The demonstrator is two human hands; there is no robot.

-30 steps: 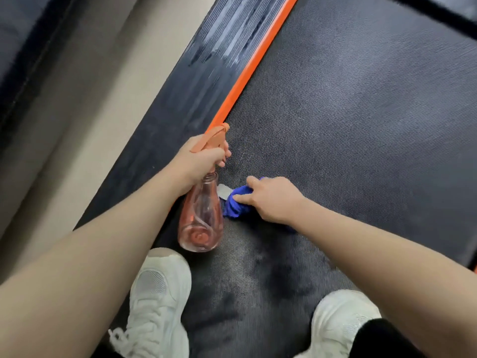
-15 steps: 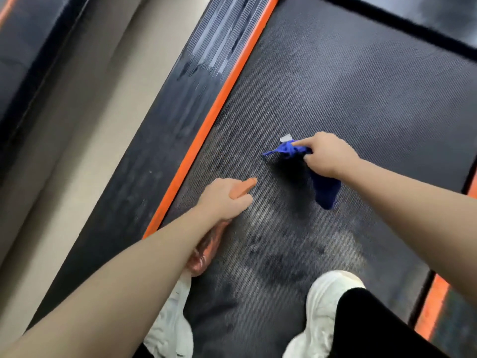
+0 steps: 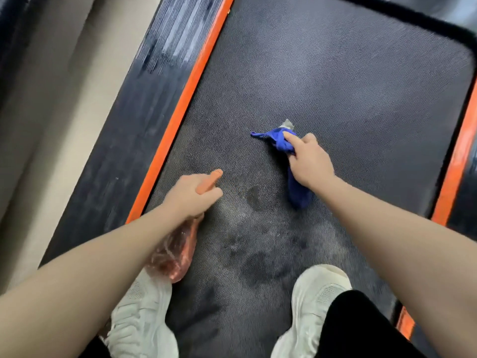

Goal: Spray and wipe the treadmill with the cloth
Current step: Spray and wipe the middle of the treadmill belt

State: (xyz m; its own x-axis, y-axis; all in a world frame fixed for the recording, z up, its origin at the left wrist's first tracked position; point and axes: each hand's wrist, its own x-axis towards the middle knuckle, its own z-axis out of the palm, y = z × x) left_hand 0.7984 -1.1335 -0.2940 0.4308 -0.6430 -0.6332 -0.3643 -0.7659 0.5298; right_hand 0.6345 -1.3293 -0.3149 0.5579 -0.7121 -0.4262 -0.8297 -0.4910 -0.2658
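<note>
The right hand (image 3: pixel 311 161) bunches the blue cloth (image 3: pixel 281 143) in curled fingers and presses it onto the treadmill belt (image 3: pixel 335 73), forefinger extended on top. The left hand (image 3: pixel 192 195) grips the orange spray bottle (image 3: pixel 175 250), nozzle forward, above damp patches (image 3: pixel 254 264) near two white shoes (image 3: pixel 317 298).

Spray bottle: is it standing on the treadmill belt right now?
No, the left hand grips the spray bottle and holds it tilted above the belt.
</note>
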